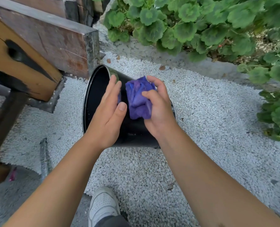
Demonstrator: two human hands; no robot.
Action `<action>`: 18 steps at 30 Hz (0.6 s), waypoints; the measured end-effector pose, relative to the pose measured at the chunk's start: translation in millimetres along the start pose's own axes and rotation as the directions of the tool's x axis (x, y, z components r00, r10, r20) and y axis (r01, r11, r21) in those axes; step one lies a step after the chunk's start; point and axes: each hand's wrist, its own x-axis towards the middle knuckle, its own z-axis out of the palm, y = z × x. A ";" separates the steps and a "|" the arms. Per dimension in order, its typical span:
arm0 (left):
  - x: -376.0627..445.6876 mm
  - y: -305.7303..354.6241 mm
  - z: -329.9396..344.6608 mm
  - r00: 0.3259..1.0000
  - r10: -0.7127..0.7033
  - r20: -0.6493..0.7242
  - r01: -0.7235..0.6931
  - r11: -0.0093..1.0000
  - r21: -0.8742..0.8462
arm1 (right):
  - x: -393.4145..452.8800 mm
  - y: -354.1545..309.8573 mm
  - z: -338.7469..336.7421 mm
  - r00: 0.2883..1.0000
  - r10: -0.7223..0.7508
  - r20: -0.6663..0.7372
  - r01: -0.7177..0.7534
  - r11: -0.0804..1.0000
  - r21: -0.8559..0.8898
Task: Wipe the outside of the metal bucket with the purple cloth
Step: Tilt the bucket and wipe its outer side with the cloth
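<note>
A white shoe (pixel 103 205) stands at the bottom edge of the view, on grey ground at the border of the white gravel (pixel 209 128), and two bare forearms reach forward above it. The metal bucket (pixel 132 128) lies tipped on its side on the gravel, its dark open mouth turned to the left and its black outer wall facing up. Over that wall the right hand (pixel 158 108) holds the purple cloth (pixel 139 99) bunched into a wad, its grip curled round the cloth with the thumb pressed across the front and the fingertips hooked over the top. The left hand (pixel 109 110) is just beside it, its grip spread with the fingers straight and close together; a scrap of purple shows behind the fingers, but whether they touch the cloth or the bucket cannot be told. Left of the bucket's mouth stands a wooden bench (pixel 37 51), its brown beams worn and marked black, on a dark leg. A ribbed grey hose (pixel 44 158) lies on the ground under it at lower left. Beyond the gravel runs a grey concrete kerb (pixel 152 51), and behind and to the right of it grow round-leaved green plants (pixel 201 22).
</note>
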 end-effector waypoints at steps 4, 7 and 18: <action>-2.4 -3.7 -5.1 1.000 -0.003 -0.006 0.003 0.999 0.045 | 10.8 7.5 -20.8 1.000 -0.022 0.006 0.023 0.969 -0.245; -5.6 -9.0 -11.9 0.999 -0.027 -0.025 0.029 0.998 0.064 | 23.8 -4.7 -35.3 0.996 0.012 0.086 0.035 0.854 -0.519; -5.8 -7.1 -4.7 0.999 -0.033 -0.014 0.033 0.999 -0.026 | -7.7 5.5 8.3 0.950 -0.142 0.280 0.305 0.211 -0.929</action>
